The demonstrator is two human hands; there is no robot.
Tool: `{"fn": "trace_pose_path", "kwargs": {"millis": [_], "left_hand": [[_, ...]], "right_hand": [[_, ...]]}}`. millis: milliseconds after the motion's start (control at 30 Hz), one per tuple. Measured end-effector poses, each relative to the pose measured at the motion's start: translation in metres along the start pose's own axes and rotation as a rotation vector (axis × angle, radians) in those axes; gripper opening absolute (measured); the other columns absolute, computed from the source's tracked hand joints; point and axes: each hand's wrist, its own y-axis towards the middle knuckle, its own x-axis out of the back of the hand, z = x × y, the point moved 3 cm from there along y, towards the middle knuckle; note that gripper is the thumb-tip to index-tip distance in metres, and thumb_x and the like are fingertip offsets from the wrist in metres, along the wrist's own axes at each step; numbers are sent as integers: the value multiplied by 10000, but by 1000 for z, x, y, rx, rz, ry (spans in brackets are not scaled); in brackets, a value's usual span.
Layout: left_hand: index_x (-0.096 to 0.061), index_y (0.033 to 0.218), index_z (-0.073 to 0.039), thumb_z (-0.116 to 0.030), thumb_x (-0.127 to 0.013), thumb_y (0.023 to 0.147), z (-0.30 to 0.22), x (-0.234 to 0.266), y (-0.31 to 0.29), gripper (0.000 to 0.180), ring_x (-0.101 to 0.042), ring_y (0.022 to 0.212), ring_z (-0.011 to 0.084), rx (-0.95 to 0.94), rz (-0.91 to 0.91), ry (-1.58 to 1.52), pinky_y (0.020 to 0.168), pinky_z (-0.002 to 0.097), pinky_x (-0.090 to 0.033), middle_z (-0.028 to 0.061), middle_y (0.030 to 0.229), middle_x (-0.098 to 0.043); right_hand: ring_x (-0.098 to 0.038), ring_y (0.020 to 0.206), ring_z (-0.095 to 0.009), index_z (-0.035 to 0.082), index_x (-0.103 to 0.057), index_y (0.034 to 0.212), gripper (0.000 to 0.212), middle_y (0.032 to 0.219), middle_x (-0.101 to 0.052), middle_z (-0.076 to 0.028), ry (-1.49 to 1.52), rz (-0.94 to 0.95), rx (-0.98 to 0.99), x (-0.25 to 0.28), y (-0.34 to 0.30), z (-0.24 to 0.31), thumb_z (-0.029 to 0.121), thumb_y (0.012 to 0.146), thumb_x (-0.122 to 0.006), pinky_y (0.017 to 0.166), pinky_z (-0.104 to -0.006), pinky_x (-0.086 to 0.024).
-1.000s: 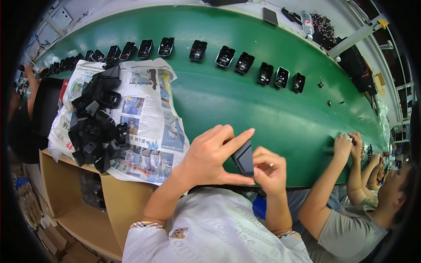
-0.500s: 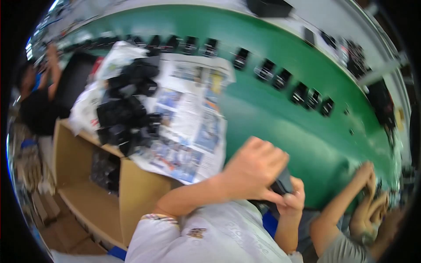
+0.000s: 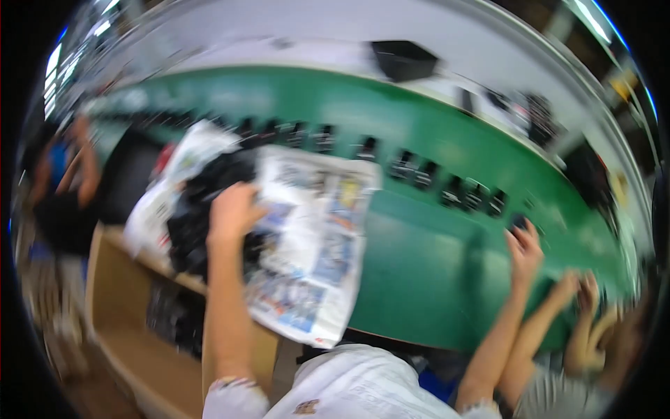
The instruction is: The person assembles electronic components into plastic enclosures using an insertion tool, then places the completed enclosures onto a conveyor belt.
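Note:
My left hand (image 3: 234, 213) is over a heap of black plastic parts (image 3: 192, 234), its thumb stretched out to the side above the newspaper (image 3: 317, 237); nothing shows in it, though motion smears the fingers. Far to the right, my right hand (image 3: 525, 251) pinches a small black part (image 3: 519, 222) close to the green tabletop, at the right end of a row of black parts (image 3: 452, 192). The row curves along the table toward the far left. Blur hides the exact shape of the single parts.
An open cardboard box (image 3: 132, 328) stands against the table's near left edge, with dark parts inside. White plastic bags (image 3: 150, 216) lie beside the heap. A black bin (image 3: 132, 164) is farther left. Co-workers' arms (image 3: 544, 314) reach in at the right, and another person (image 3: 66, 209) is at the left.
My hands were together around a dark part near my body. Now they are apart: the left has gone to the heap, the right out to the row's end with a black part.

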Motion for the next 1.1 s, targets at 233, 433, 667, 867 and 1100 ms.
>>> {"fn": "trace_pose_path", "kwargs": {"millis": [233, 433, 667, 867, 1100], "left_hand": [[-655, 928, -36, -71, -750, 598, 23, -39, 9, 345, -652, 769, 337, 123, 21, 91, 699, 431, -508, 131, 733, -657], [-645, 967, -17, -44, -726, 673, -3, -31, 9, 306, -652, 719, 308, 19, -10, -99, 669, 373, -504, 136, 693, -632], [-586, 1056, -37, -82, -706, 757, -3, -40, 13, 326, -516, 1012, 333, -136, -314, 10, 860, 416, -428, 136, 1038, -542], [-578, 1123, -47, -161, -737, 733, -4, -49, 5, 436, -503, 1064, 351, -125, -179, 122, 879, 460, -406, 134, 1113, -541], [-565, 1097, -58, -195, -772, 702, 3, -56, -6, 466, -544, 1020, 362, 23, -65, 252, 844, 484, -401, 146, 1047, -553]], "right_hand": [[-652, 988, -295, 25, -729, 879, 294, 1318, -546, -141, -446, -126, 138, -12, 42, -68, 167, 640, -826, 831, -374, -537], [-637, 967, -320, 37, -719, 886, 232, 1369, -519, -116, -574, 248, 127, -3, 74, -66, 113, 671, -761, 834, -401, -523], [-441, 1262, -410, 144, -705, 1050, 435, 1461, -405, -126, -490, 308, 233, 9, 80, -88, 271, 641, -781, 1052, -441, -395], [-551, 1174, -351, 123, -697, 1068, 428, 1318, -561, -135, -258, 126, 139, 65, 109, -102, 376, 727, -749, 998, -428, -444], [-665, 962, -389, 45, -690, 998, 403, 993, -691, -209, -664, -15, -359, -3, 149, -129, 366, 760, -738, 860, -454, -542]]}}
